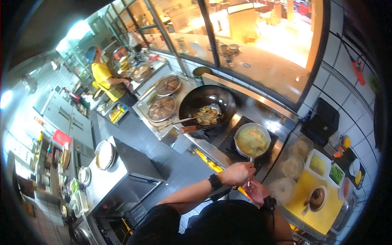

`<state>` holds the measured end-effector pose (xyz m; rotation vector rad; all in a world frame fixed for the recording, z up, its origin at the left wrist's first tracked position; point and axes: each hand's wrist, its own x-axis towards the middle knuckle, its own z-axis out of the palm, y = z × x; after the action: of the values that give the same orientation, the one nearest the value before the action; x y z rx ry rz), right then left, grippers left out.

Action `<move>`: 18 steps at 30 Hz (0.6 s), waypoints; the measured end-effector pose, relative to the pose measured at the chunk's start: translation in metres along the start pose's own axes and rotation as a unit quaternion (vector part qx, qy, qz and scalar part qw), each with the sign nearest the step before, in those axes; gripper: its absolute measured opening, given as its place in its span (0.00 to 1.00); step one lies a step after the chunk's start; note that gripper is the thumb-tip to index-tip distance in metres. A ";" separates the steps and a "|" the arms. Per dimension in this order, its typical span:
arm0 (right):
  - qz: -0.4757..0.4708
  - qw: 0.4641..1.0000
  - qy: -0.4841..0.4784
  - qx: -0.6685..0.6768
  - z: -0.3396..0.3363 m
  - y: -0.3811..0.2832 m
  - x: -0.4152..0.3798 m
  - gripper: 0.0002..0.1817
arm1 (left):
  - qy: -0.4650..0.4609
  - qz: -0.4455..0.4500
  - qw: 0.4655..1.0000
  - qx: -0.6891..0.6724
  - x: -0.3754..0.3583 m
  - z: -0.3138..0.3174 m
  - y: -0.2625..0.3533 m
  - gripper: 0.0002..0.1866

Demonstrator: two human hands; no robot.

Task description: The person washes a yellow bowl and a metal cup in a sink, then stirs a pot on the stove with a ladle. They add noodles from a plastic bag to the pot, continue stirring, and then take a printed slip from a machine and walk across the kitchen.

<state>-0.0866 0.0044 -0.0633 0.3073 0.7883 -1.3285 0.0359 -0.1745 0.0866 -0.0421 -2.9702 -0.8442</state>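
A saucepan (252,141) of yellowish-green soup-like food stands on the stove, its handle pointing toward me. My left hand (237,174) is closed at the end of that handle. Just below, my right hand (258,192) has curled fingers beside a small red item (250,179) between the two hands; I cannot tell what it is. To the left of the saucepan sits a dark wok (192,100) holding fried pieces of food, with a ladle (215,108) and a long wooden-handled utensil (190,119) resting in it.
On the right, a yellow cutting board (302,206) carries a small lidded pot (317,199), near tubs of chopped greens (336,174) and pale food (317,164). Two round brown trays (162,108) lie left of the wok. A co-worker in yellow (104,77) stands farther back. A steel counter (122,163) is at left.
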 end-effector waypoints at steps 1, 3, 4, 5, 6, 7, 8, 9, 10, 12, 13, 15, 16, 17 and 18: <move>0.007 1.000 -0.007 -0.005 -0.004 0.000 0.001 0.13 | 0.000 0.014 1.000 -0.006 0.002 0.003 -0.012 0.18; 0.006 1.000 -0.017 0.000 -0.003 0.000 0.000 0.13 | 0.037 -0.027 0.999 0.012 -0.002 0.016 -0.027 0.18; 0.007 1.000 -0.023 -0.003 0.001 -0.001 -0.002 0.13 | 0.070 -0.056 0.996 0.024 -0.004 0.025 -0.034 0.18; 0.010 1.000 -0.025 0.011 0.008 -0.003 -0.009 0.14 | 0.113 -0.030 0.990 0.073 -0.005 0.027 -0.032 0.17; 0.012 0.999 -0.025 0.025 0.013 -0.004 -0.013 0.14 | 0.115 -0.030 0.990 0.076 -0.007 0.029 -0.030 0.17; 0.025 0.999 -0.035 0.029 0.006 -0.004 -0.009 0.15 | 0.090 -0.057 0.991 0.081 -0.010 0.034 -0.025 0.16; 0.025 0.999 -0.036 0.027 0.003 -0.004 -0.007 0.15 | 0.064 -0.084 0.991 0.086 -0.013 0.033 -0.018 0.15; 0.027 0.998 -0.040 0.032 0.001 -0.004 -0.006 0.15 | 0.107 -0.067 0.986 0.107 -0.015 0.041 -0.018 0.13; 0.029 0.998 -0.045 0.039 -0.001 -0.002 -0.004 0.15 | 0.108 -0.065 0.986 0.108 -0.018 0.045 -0.017 0.13; 0.054 0.997 -0.043 0.041 -0.012 0.000 0.009 0.15 | 0.087 -0.074 0.990 0.081 -0.018 0.049 -0.017 0.13; 0.080 0.995 -0.039 0.045 -0.021 -0.002 0.013 0.15 | 0.117 -0.068 0.989 0.063 -0.020 0.052 -0.016 0.13; 0.048 0.998 -0.023 0.040 -0.019 -0.001 0.011 0.15 | 0.140 -0.059 0.987 0.057 -0.023 0.050 -0.010 0.13; 0.037 0.999 -0.009 0.030 -0.016 0.002 0.010 0.15 | 0.126 -0.079 0.988 0.051 -0.025 0.047 -0.005 0.13; 0.028 0.999 -0.023 0.011 -0.014 0.002 0.010 0.14 | 0.120 -0.083 0.988 0.052 -0.026 0.048 -0.006 0.13; 0.012 1.000 -0.020 0.019 -0.011 0.003 0.007 0.14 | 0.114 -0.089 0.988 0.054 -0.028 0.050 -0.009 0.14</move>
<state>-0.0869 0.0069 -0.0765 0.3190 0.7242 -1.3247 0.0612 -0.1562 0.0373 0.3075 -2.8260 -0.6522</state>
